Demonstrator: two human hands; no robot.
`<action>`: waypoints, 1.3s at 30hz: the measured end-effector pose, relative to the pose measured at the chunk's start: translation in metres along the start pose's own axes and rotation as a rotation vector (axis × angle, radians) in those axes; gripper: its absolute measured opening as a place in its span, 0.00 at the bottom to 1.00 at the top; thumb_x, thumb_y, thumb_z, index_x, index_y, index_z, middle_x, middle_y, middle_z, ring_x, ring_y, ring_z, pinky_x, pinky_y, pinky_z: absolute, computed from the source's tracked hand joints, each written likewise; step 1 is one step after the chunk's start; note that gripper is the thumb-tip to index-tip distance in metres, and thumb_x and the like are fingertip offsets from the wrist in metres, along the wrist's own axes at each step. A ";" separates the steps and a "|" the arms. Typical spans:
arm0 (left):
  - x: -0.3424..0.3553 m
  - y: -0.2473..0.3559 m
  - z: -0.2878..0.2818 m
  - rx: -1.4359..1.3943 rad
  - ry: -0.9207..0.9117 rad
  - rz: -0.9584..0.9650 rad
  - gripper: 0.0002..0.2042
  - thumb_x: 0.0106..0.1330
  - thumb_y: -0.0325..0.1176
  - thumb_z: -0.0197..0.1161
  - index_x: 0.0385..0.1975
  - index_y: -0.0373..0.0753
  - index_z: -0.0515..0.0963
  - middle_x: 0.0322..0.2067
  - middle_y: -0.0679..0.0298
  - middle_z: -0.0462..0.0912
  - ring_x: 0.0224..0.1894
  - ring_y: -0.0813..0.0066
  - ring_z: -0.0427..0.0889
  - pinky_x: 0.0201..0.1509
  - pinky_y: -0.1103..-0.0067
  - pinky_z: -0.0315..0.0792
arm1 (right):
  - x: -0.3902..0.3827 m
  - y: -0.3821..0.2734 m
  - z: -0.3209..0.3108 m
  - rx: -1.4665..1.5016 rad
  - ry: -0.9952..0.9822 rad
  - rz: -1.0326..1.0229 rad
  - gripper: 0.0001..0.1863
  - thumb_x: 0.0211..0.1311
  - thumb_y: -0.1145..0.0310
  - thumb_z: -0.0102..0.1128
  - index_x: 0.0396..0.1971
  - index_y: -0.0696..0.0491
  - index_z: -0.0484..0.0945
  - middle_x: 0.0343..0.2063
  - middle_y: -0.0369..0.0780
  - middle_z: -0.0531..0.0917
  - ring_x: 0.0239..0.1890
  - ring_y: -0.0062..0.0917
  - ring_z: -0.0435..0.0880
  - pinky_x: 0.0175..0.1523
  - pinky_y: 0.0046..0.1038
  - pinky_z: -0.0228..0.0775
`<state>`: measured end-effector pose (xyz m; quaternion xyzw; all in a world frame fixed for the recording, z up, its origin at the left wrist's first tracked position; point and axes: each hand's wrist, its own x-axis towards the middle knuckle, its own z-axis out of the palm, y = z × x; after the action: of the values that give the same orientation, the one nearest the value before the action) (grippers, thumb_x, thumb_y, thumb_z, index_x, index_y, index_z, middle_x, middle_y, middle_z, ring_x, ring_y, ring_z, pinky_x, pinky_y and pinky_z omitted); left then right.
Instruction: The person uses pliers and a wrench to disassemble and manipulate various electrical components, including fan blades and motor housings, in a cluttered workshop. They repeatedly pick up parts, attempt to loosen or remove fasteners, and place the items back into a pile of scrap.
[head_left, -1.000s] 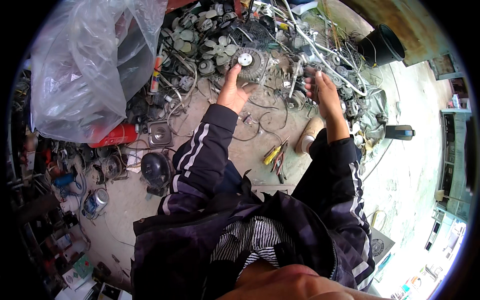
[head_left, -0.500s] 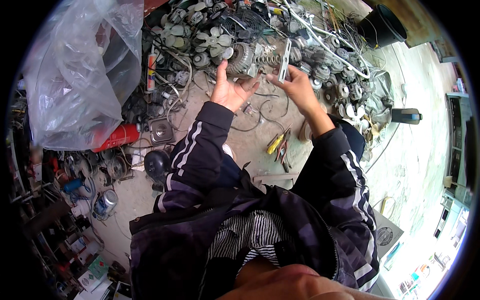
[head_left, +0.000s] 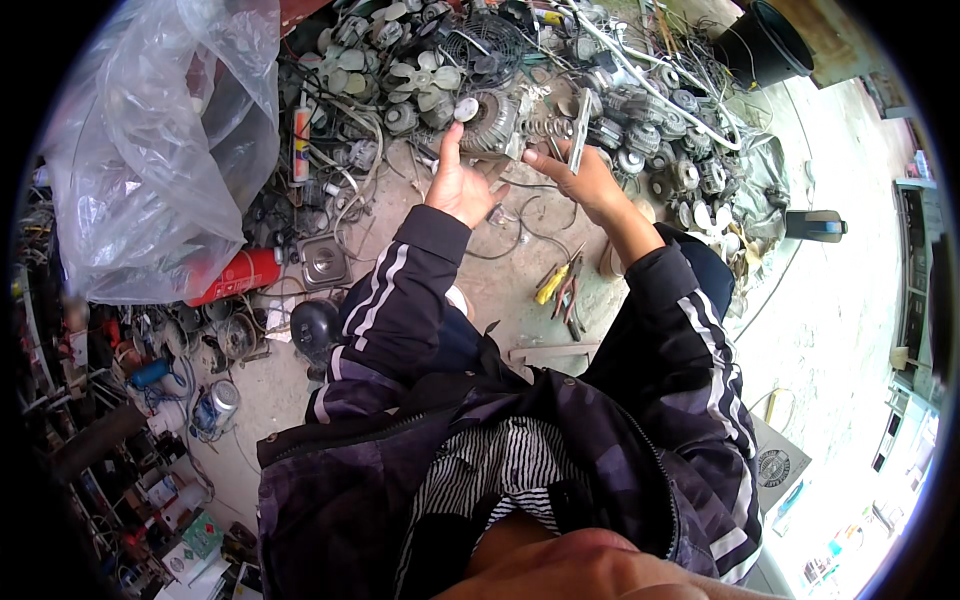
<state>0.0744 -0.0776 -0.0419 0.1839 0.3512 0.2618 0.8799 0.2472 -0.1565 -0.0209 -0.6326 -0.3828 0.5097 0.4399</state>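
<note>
Above the floor I hold a dusty grey ribbed electric motor [head_left: 489, 122] between both hands. It has a pale round disc at its left end, a coil spring [head_left: 546, 127] on its right, and an upright slotted metal bracket [head_left: 580, 132] beyond the spring. My left hand [head_left: 460, 190] is closed under the motor's left side, its thumb raised against the disc; the fingertips are partly hidden. My right hand [head_left: 592, 185] grips the bracket end from the right, thumb in front and other fingers mostly behind the bracket. Yellow-handled and red-handled pliers [head_left: 562, 288] lie below on the floor.
A heap of motors and fan blades [head_left: 427, 80] spreads ahead, with loose cables around it. A clear plastic bag [head_left: 165, 150] bulges at the left beside a red cylinder [head_left: 235, 276]. A black bucket [head_left: 765, 50] stands far right; a dark boxy thing [head_left: 815, 226] lies right.
Both hands have shifted slightly right with the motor. The bracket has moved right and a little nearer, and my right thumb lies further left along the motor.
</note>
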 end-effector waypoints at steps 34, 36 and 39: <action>-0.010 0.028 -0.020 -0.342 -0.134 0.208 0.22 0.56 0.34 0.69 0.50 0.40 0.72 0.49 0.61 0.77 0.56 0.62 0.72 0.67 0.62 0.57 | -0.012 -0.022 -0.063 0.171 -0.160 0.230 0.16 0.72 0.62 0.47 0.50 0.57 0.72 0.32 0.31 0.78 0.32 0.11 0.73 0.38 0.15 0.69; -0.008 0.026 -0.017 -0.318 -0.110 0.209 0.23 0.56 0.36 0.69 0.51 0.41 0.71 0.51 0.61 0.77 0.58 0.60 0.73 0.69 0.58 0.49 | -0.013 -0.013 -0.066 0.162 -0.209 0.283 0.15 0.72 0.63 0.47 0.50 0.56 0.72 0.35 0.33 0.79 0.34 0.12 0.75 0.40 0.16 0.69; -0.010 0.027 -0.012 -0.320 -0.093 0.134 0.25 0.56 0.38 0.69 0.52 0.42 0.70 0.52 0.62 0.77 0.59 0.59 0.72 0.70 0.54 0.40 | -0.018 -0.005 -0.047 0.479 -0.178 0.203 0.14 0.71 0.64 0.48 0.51 0.53 0.73 0.38 0.34 0.81 0.36 0.15 0.77 0.44 0.15 0.69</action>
<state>0.0507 -0.0602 -0.0307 0.0764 0.2510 0.3636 0.8938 0.2897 -0.1796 -0.0066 -0.4985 -0.2228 0.6808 0.4883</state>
